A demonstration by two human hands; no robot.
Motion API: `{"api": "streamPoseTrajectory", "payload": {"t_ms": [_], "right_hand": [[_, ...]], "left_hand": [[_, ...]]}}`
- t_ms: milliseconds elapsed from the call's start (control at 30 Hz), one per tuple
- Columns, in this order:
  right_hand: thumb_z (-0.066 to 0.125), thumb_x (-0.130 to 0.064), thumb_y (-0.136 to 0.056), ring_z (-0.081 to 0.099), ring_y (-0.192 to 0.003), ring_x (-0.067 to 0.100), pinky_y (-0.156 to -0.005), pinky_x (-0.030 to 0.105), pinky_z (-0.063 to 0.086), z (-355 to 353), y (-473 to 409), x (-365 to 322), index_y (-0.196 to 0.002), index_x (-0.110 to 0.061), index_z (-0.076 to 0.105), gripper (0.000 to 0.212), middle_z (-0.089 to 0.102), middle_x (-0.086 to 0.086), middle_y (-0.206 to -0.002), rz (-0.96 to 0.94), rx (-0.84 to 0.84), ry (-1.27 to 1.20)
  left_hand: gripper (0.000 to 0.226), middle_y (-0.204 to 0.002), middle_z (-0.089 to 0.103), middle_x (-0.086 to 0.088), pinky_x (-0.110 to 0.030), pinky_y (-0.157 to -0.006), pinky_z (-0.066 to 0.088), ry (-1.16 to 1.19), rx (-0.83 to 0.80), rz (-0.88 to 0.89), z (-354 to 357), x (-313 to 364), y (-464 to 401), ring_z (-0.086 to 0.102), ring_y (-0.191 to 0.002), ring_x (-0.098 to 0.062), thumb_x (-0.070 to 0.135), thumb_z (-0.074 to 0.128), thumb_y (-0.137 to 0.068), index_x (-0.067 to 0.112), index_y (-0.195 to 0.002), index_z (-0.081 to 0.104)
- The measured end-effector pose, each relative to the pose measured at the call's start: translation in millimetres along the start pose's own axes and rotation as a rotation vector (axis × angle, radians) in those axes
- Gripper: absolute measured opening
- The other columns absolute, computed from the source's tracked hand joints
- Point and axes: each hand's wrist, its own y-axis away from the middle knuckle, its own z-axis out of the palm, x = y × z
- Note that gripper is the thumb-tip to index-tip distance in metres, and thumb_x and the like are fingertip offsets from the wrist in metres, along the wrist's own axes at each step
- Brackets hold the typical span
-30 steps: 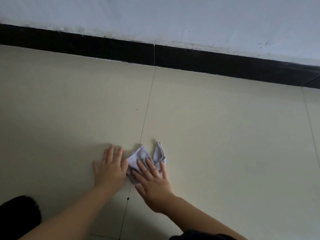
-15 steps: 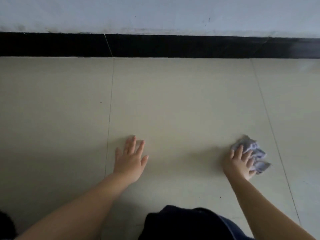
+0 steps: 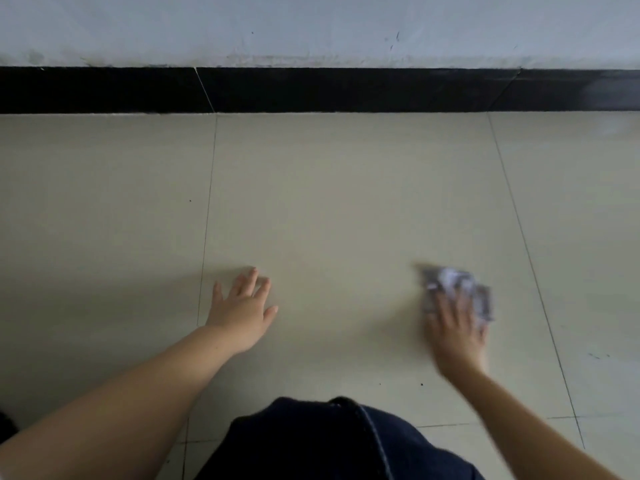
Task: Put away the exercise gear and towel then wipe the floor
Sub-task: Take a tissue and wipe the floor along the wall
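A small crumpled grey-white cloth lies on the beige tiled floor at the right. My right hand presses flat on its near part, fingers spread over it, blurred by motion. My left hand rests flat on the floor to the left, fingers apart, holding nothing, close to a tile joint. No exercise gear or towel is in view.
A black skirting board runs along the far edge of the floor below a pale wall. My knee in dark blue cloth fills the bottom middle. A few dark specks dot the tiles.
My right hand slid the cloth from beside my left hand far to the right, then a little back toward the left. My left hand stayed planted on the floor.
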Motion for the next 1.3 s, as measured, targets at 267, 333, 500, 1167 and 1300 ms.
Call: {"api": "streamPoseTrajectory", "payload": {"t_ms": [267,333,500,1167,1300], "right_hand": [[0.024,-0.042,-0.099,0.01,-0.147,0.031,-0.113,0.058,0.009,-19.9,1.1,-20.8,-0.151,-0.023,0.023,0.055,0.012,0.013,-0.159,0.433,0.001,-0.23],[0.028,-0.043,-0.091,0.029,-0.14,0.036,-0.108,0.063,0.018,8.7,42.1,-97.5,-0.144,-0.02,0.039,0.059,0.033,0.018,-0.151,0.098,-0.014,-0.147],[0.026,-0.054,-0.094,0.002,-0.148,0.027,-0.114,0.05,0.012,62.9,75.2,-180.4,-0.14,-0.034,0.027,0.05,-0.002,0.01,-0.16,-0.558,-0.097,0.157],[0.015,-0.049,-0.1,0.02,-0.141,0.028,-0.106,0.058,0.017,-7.6,9.9,-91.2,-0.141,-0.023,0.044,0.056,0.039,0.006,-0.15,-0.449,-0.107,0.104],[0.015,-0.046,-0.1,0.038,-0.138,0.021,-0.108,0.048,0.024,-23.8,-25.2,-44.4,-0.142,-0.032,0.038,0.05,0.036,-0.004,-0.152,-0.548,-0.157,0.164]], "left_hand": [[0.063,-0.16,-0.01,-0.006,-0.052,-0.116,0.004,-0.039,0.01,-0.063,4.5,9.3,-3.7,-0.001,-0.147,-0.024,0.049,0.023,-0.099,0.019,-0.151,0.007],[0.062,-0.16,-0.008,-0.005,-0.052,-0.116,0.004,-0.019,-0.02,-0.078,-1.3,11.5,-3.7,0.0,-0.147,-0.023,0.049,0.023,-0.099,0.019,-0.151,0.009],[0.059,-0.16,0.004,0.0,-0.048,-0.116,0.006,-0.017,-0.151,-0.034,-43.9,9.5,1.1,0.003,-0.147,-0.016,0.05,0.022,-0.1,0.024,-0.152,0.016],[0.067,-0.159,-0.015,-0.004,-0.052,-0.116,0.012,-0.358,0.037,0.371,-100.9,59.4,-102.2,-0.002,-0.147,-0.023,0.055,0.027,-0.097,0.031,-0.151,-0.004],[0.076,-0.153,-0.032,-0.003,-0.057,-0.114,-0.001,-0.23,0.072,0.319,-67.6,65.2,-116.1,-0.026,-0.142,-0.022,0.062,0.025,-0.093,0.028,-0.149,-0.014]]}}
